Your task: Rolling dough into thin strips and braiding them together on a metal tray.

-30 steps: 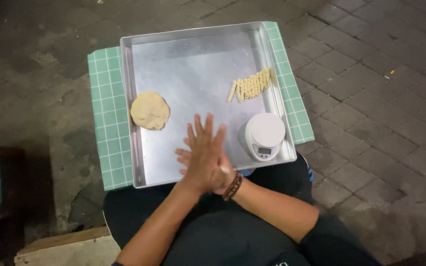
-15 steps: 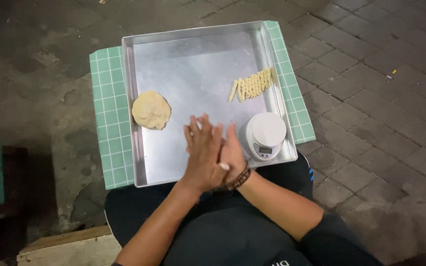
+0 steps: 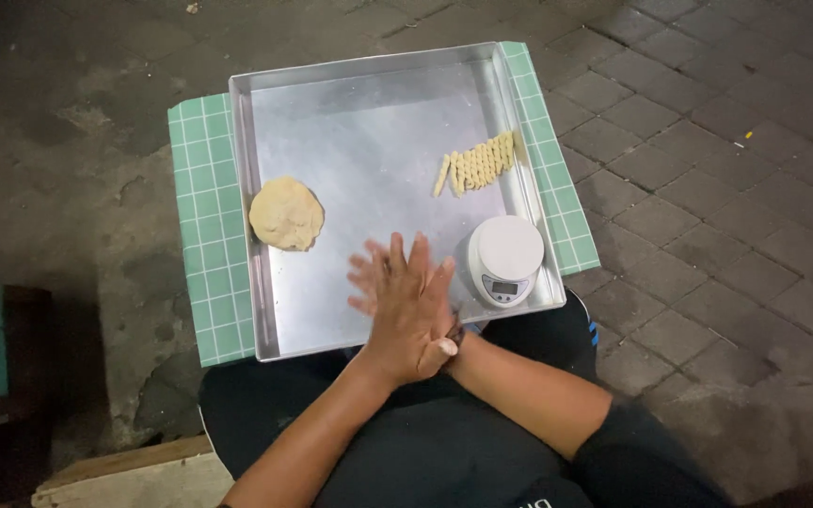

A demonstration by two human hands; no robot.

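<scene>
At the near edge of the metal tray (image 3: 369, 122), a small piece of dough (image 3: 446, 347) shows pale between the two hands, which are pressed palm to palm over it. The left hand (image 3: 406, 315) lies on top, fingers straight and a little spread, pointing to the far side; the right hand (image 3: 367, 277) lies under it, so only its fingertips show at the left. To the right, just beside the hands, a white round kitchen scale (image 3: 504, 258) stands in the tray's near right corner. Farther off, a row of twisted dough sticks (image 3: 478, 164) lies near the right wall. A flattened lump of dough (image 3: 286, 214) rests against the left wall. The tray sits on a worktop with a green checked cloth (image 3: 204, 254), over a paved floor (image 3: 726, 169).
</scene>
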